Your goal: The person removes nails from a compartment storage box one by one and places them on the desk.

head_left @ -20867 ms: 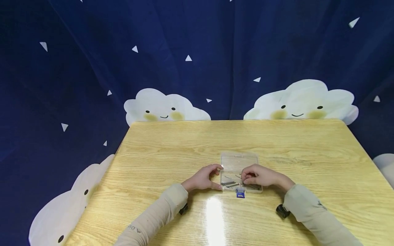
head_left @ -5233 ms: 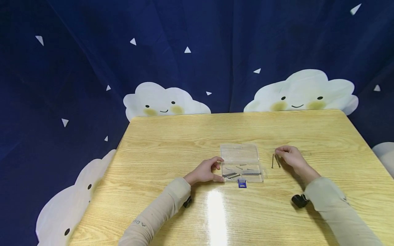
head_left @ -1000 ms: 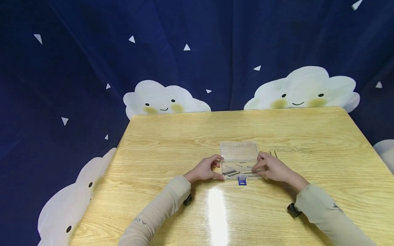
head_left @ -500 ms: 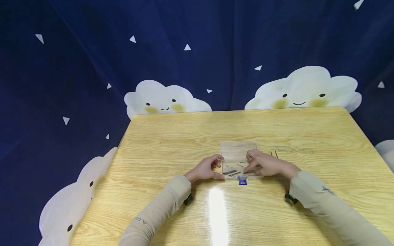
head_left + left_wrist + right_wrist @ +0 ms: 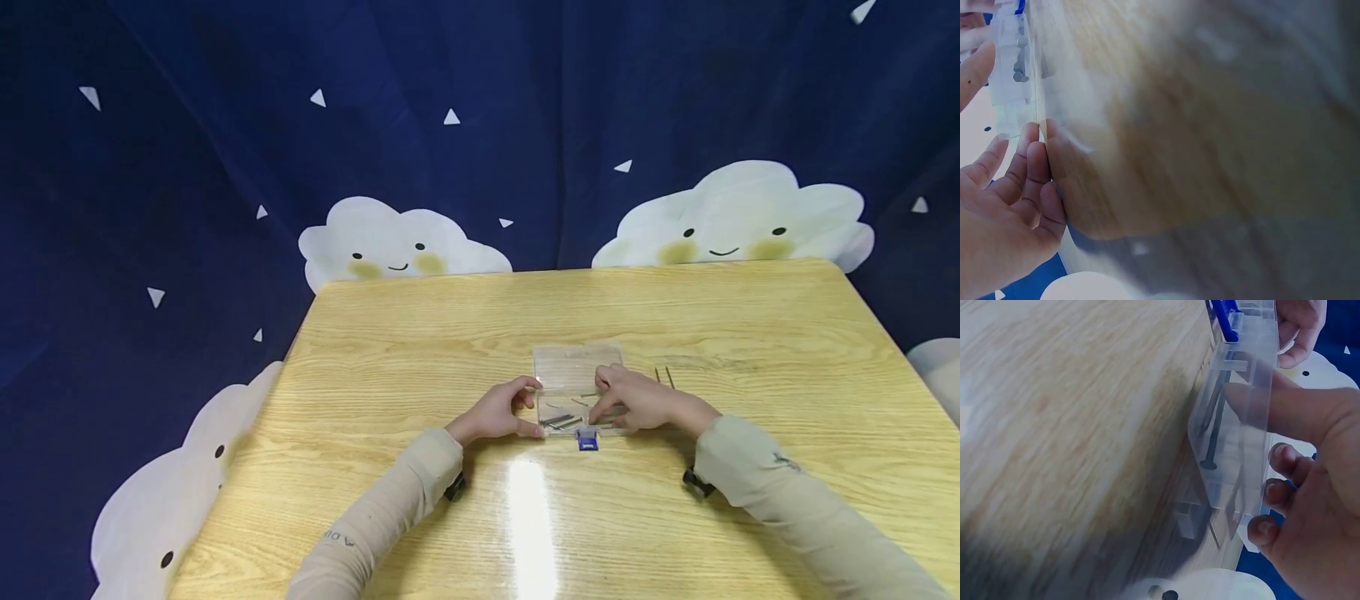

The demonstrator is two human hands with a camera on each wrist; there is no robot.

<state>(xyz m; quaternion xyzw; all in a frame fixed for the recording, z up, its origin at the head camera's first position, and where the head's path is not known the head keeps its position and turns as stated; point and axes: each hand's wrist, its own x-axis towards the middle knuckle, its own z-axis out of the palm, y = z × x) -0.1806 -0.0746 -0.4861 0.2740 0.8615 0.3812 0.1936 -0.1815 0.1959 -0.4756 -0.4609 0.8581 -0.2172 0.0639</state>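
Observation:
A clear plastic box (image 5: 1241, 456) stands on the table with its lid (image 5: 566, 367) folded back and a blue latch (image 5: 588, 442) at the front. My left hand (image 5: 498, 411) holds its left end, thumb by the front corner and index finger by the back one. Several nails (image 5: 558, 422) lie in the left compartment. My right hand (image 5: 637, 398) reaches into the right compartment. There, in the right wrist view, the thumb tip meets the upper part of a long nail (image 5: 1214, 440); I cannot tell whether it is pinched. A second nail lies alongside.
Two nails (image 5: 670, 377) lie on the table (image 5: 750, 350) just right of the box, partly behind my right hand. Small thin pieces (image 5: 581, 402) lie in the box's back part. Dark blue cloth (image 5: 450, 183) with clouds hangs behind the table.
My right hand has left the nails on the table and come back to the box. Over the last second its fingers have slid left inside the compartment. The left hand stays at the box's end.

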